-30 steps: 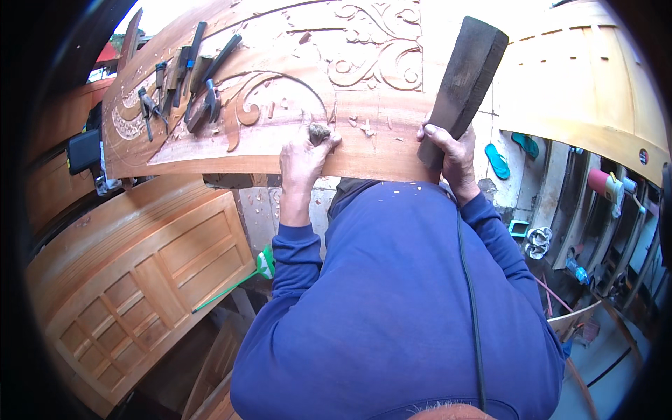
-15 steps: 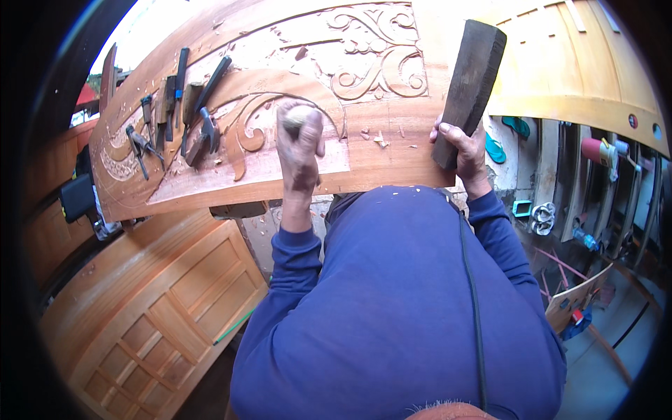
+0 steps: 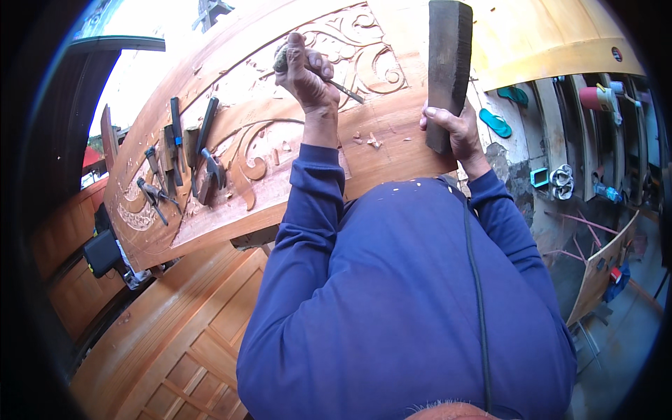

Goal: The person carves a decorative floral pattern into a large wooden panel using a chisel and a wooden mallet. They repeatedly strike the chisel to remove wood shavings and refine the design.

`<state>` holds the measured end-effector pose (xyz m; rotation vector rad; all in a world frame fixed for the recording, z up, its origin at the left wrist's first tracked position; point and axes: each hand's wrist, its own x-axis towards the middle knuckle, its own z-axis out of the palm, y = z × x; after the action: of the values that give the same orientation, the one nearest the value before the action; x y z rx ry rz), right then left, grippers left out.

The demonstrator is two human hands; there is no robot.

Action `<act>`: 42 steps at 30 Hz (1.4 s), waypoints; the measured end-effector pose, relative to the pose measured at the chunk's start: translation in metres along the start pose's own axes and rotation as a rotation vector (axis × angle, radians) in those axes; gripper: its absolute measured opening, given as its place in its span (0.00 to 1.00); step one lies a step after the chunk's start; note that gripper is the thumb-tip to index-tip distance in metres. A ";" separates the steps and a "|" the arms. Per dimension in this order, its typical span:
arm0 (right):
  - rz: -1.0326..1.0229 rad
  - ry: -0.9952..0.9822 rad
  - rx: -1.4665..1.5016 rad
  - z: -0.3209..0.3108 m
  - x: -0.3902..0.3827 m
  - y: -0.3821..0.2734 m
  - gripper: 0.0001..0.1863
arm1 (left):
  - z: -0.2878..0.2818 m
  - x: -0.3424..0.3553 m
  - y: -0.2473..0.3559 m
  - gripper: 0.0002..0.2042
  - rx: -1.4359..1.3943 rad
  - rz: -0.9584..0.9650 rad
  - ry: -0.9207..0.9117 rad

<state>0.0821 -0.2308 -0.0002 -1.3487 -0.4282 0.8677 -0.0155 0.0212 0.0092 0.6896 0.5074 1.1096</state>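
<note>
Above the carved panel (image 3: 399,143), left hand (image 3: 308,78), closed round a chisel (image 3: 348,92), has moved farther up toward the scrollwork (image 3: 383,64); right hand (image 3: 460,131) still clutches dark wooden block (image 3: 450,63) by near edge. Carving spot probably shifting.

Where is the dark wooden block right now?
In the head view, the dark wooden block is right of centre near the top, gripped in the right hand at the right end of the carved panel.

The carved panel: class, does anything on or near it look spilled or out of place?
Loose wood shavings litter the carved panel, and tools lie untidily at mixed angles on its left part. Two teal sandals lying unworn beyond its right end look odd.
</note>
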 end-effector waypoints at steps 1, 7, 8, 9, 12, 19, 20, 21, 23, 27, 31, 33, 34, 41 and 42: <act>-0.002 0.014 -0.010 0.001 -0.001 -0.001 0.18 | 0.001 0.002 -0.003 0.11 0.010 0.029 0.000; -0.023 0.030 -0.039 0.005 -0.001 -0.002 0.16 | 0.003 0.006 -0.009 0.12 0.000 0.056 0.027; -0.030 0.028 -0.042 0.006 -0.001 -0.003 0.16 | 0.003 0.006 -0.009 0.12 -0.002 0.062 0.041; -0.038 0.026 -0.047 0.006 0.000 -0.003 0.16 | 0.004 0.007 -0.009 0.12 -0.006 0.067 0.054; -0.024 0.008 -0.053 0.002 0.000 0.000 0.17 | 0.007 0.005 -0.008 0.13 0.054 0.061 0.060; -0.243 0.060 -0.303 -0.003 0.007 -0.068 0.17 | 0.012 -0.013 -0.012 0.11 0.212 0.103 -0.084; -0.378 0.112 -0.322 -0.010 0.012 -0.096 0.16 | 0.015 -0.016 -0.015 0.11 0.230 0.114 -0.100; -0.509 0.152 -0.341 -0.015 0.019 -0.121 0.15 | 0.016 -0.020 -0.013 0.16 0.274 0.143 -0.087; -0.771 0.210 -0.030 -0.020 0.031 -0.173 0.13 | 0.020 -0.026 -0.011 0.15 0.309 0.136 -0.123; -1.264 0.034 -0.654 0.026 0.065 -0.172 0.21 | 0.028 -0.034 -0.008 0.13 0.462 0.222 -0.240; -0.880 -0.268 -1.597 0.026 0.046 -0.157 0.44 | 0.013 -0.030 -0.014 0.13 0.304 0.128 -0.319; -0.877 -0.191 -1.418 0.029 0.045 -0.159 0.47 | 0.015 -0.036 -0.007 0.12 0.379 0.089 -0.277; -0.956 -0.114 -1.286 0.031 0.044 -0.157 0.47 | 0.018 -0.039 -0.004 0.12 0.415 0.066 -0.255; -0.693 -0.112 -1.367 0.027 0.027 -0.140 0.47 | 0.017 -0.034 -0.009 0.11 0.356 0.122 -0.197; -0.671 -0.078 -1.223 0.019 0.024 -0.137 0.47 | 0.019 -0.032 -0.012 0.13 0.354 0.128 -0.256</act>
<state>0.1237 -0.1980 0.1303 -2.0432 -1.5248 0.0038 -0.0066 -0.0161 0.0151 1.1706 0.4474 1.0406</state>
